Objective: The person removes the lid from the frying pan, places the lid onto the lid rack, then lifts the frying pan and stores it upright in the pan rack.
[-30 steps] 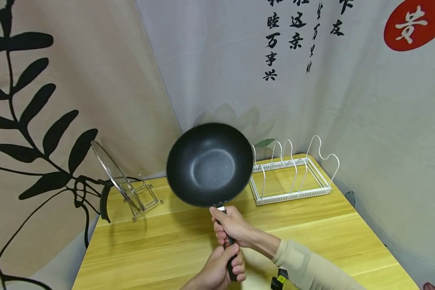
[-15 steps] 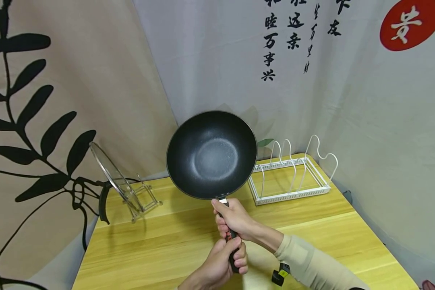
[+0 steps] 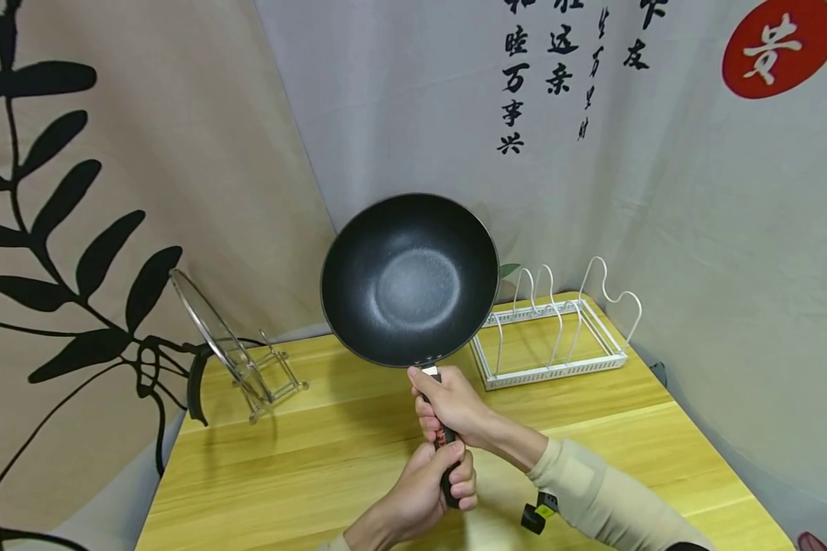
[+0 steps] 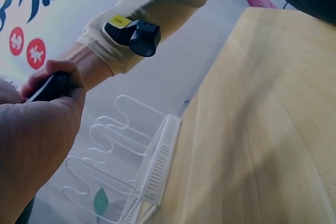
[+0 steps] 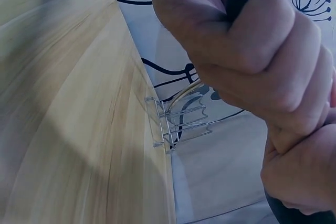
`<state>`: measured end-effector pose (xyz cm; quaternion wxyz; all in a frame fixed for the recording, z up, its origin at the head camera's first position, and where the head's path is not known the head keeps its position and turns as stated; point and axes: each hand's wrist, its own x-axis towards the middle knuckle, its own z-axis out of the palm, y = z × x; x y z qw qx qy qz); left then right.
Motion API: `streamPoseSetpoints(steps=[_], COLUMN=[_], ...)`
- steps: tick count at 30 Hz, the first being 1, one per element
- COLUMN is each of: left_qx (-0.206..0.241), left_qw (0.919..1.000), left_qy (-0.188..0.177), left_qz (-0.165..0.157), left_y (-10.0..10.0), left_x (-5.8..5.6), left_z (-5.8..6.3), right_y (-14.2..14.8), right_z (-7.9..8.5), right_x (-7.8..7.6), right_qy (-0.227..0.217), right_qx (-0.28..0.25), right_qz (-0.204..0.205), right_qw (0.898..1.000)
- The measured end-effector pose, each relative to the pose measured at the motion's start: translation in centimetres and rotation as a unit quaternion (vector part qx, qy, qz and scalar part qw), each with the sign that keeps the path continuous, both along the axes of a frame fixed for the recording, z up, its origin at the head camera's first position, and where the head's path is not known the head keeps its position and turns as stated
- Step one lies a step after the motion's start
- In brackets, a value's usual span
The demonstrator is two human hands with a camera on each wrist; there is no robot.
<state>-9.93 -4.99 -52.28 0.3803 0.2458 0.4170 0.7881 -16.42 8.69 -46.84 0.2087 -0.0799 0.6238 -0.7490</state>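
Note:
A black wok (image 3: 416,279) is held up above the table, its inner side facing me and its handle pointing down toward me. My right hand (image 3: 455,405) grips the handle just below the pan. Lower down, my left hand (image 3: 430,486) is wrapped round the end of the same handle (image 3: 446,438). The left wrist view shows the dark butt of the handle (image 4: 52,87) sticking out of the left hand (image 4: 39,135). Curled fingers fill much of the right wrist view, and the wok is mostly hidden there.
On the right of the wooden table (image 3: 303,467) stands a white wire rack (image 3: 558,371) with upright loops. A lid (image 3: 210,317) leans in a small metal rack (image 3: 276,375) at the left. Printed curtains (image 3: 420,99) hang close behind the table.
Both hands have lifted the wok higher and shifted it slightly right. Their grip on the handle looks the same. Both racks and the lid have stayed in place.

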Motion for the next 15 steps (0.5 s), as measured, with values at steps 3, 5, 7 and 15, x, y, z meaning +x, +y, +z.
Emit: streamPoseSetpoints(steps=[3,5,7,15], left_qx=[0.001,0.001,-0.001,-0.011], left_qw=[1.0000,1.0000,1.0000,0.9999], left_qy=[0.003,0.004,0.004,-0.001], left_qz=[-0.001,-0.003,-0.004,-0.006], left_y=[0.10,0.15,0.22,0.53], left_x=[-0.06,-0.12,-0.17,-0.32], left_z=[0.16,0.24,0.33,0.75], right_y=[0.09,0.15,0.20,0.48], right_z=[0.24,0.36,0.46,0.90], right_x=[0.02,0.00,0.01,-0.02], right_qy=[-0.001,-0.002,-0.003,0.006], right_qx=[0.000,-0.002,-0.004,0.002], right_qz=[-0.003,-0.004,-0.008,-0.008], right_qw=[1.000,1.000,1.000,1.000])
